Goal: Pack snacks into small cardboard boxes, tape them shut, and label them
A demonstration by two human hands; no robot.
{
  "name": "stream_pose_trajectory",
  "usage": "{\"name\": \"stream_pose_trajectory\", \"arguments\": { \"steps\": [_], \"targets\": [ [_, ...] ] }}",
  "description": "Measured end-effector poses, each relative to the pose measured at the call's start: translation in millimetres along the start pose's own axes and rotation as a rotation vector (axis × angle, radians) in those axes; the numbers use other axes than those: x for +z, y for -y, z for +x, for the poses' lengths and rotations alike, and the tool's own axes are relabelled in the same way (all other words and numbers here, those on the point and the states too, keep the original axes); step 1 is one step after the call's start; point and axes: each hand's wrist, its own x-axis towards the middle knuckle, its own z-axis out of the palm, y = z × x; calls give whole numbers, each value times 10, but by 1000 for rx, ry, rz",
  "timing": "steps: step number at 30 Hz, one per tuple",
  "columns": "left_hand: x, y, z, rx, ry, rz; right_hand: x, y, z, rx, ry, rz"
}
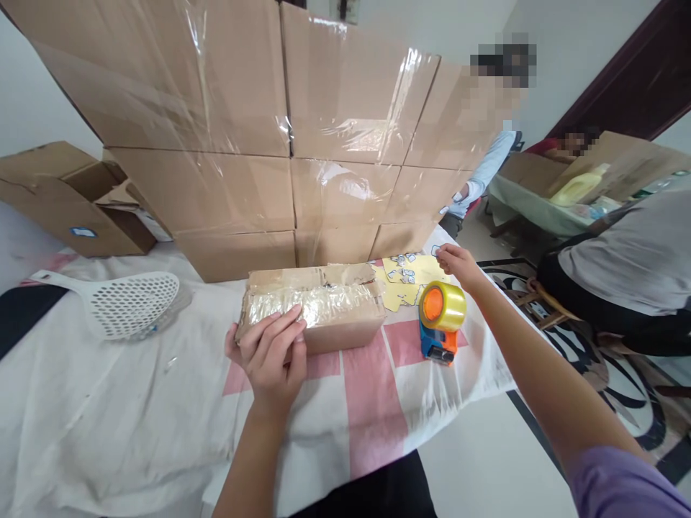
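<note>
The person is pressing the left hand flat on the near left end of a small box, fingers spread over its top edge and not clamped round it. The box is lying on the cloth-covered table, just in front of a wall of stacked cartons; its top is already wrapped in crinkled clear tape, so the sealing looks largely done. The right hand is reaching past the tape dispenser, with thumb and forefinger pinched together on a small sticker above the yellow sticker sheet. No sticker is showing on the box yet, so labelling appears to be what is left. A white skimmer is lying well to the left, and other people are sitting at the right.
</note>
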Motion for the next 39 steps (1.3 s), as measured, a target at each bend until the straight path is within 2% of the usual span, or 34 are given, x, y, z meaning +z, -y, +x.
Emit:
{"name": "stream_pose_trajectory", "arguments": {
  "steps": [3,5,9,11,13,16,20,23,28,32,39],
  "targets": [
    [-10,23,2,27,-3,16,40,283,-498,-142,-51,276],
    [-7,33,-4,33,-5,18,203,458,-887,-202,-22,517],
    [-18,63,-32,-24,-1,-3,817,611,-1489,-4,105,862],
    [-51,89,-36,-77,-21,-12,1153,605,-1623,70,137,957],
    [-99,119,-27,-150,-73,-29,1422,601,-1676,76,136,988],
    [-161,151,-9,-233,-135,-80,1649,656,-1706,20,74,1015],
    [-171,158,5,-234,-105,-114,1709,787,-1722,-60,14,982],
    [-150,153,17,-233,-108,-164,1716,821,-1692,-67,-7,957],
    [-139,114,20,-216,-88,-199,1752,738,-1662,-41,-1,979],
    [-131,42,7,-218,-45,-142,1767,689,-1702,-8,-66,987],
    [-119,-25,18,-200,-83,-160,1804,615,-1762,31,-53,975]
  ]
}}
